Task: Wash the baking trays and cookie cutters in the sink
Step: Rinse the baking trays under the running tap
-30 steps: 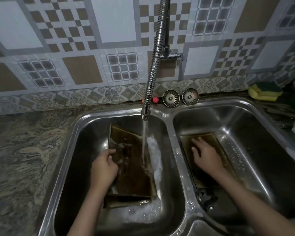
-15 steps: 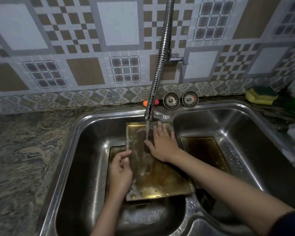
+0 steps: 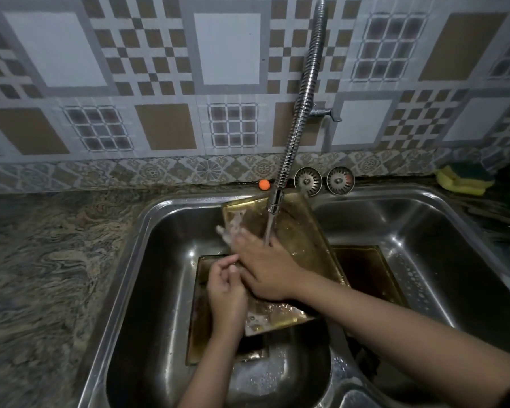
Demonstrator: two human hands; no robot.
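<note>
Leaning over the left basin, a golden baking tray (image 3: 301,240) runs its long axis near-to-far, far end propped at the sink (image 3: 147,219) rim under the faucet (image 3: 302,107), near end lower. Right hand (image 3: 265,266) reaches in from the right, fingers straight and flat on the soapy tray face under the stream. Left hand (image 3: 226,293) curls round the tray's left edge. Second tray (image 3: 200,334) lies beneath; third (image 3: 368,272) in the right basin.
</note>
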